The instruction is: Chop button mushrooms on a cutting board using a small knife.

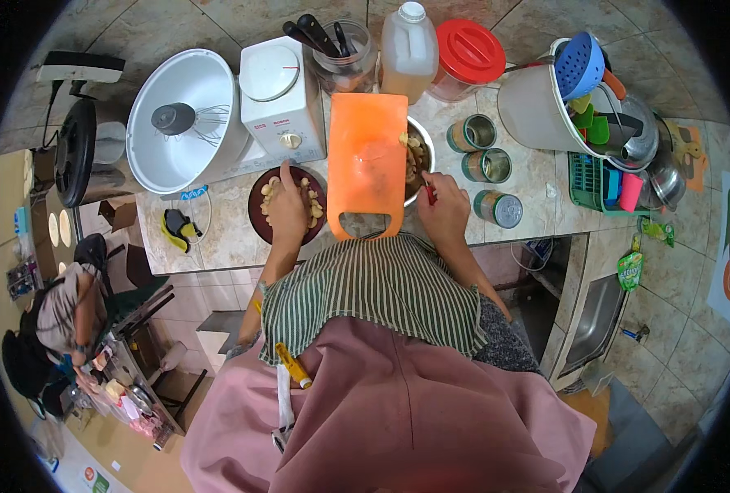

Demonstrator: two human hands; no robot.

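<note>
Plate (257, 215): dark, round, holding pale pieces, at 9 o'clock of the orange cutting board (367, 156).
Left hand (288, 209): flat on the pieces, fingers loose, pointing to 12.
Right hand (442, 212): clenched round a small red-handled tool (430, 194), at 3 o'clock of the board, beside the metal bowl (424, 148).

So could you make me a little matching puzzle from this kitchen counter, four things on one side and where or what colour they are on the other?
Things:
1. cutting board
2. left hand
3. jar lid
4. colander

Descriptions:
A. blue, sticking out of the white bucket
B. orange, tilted over the metal bowl
C. red, at the back of the counter
D. resting on the dark plate of pale pieces

Pairs: 1-B, 2-D, 3-C, 4-A
</note>
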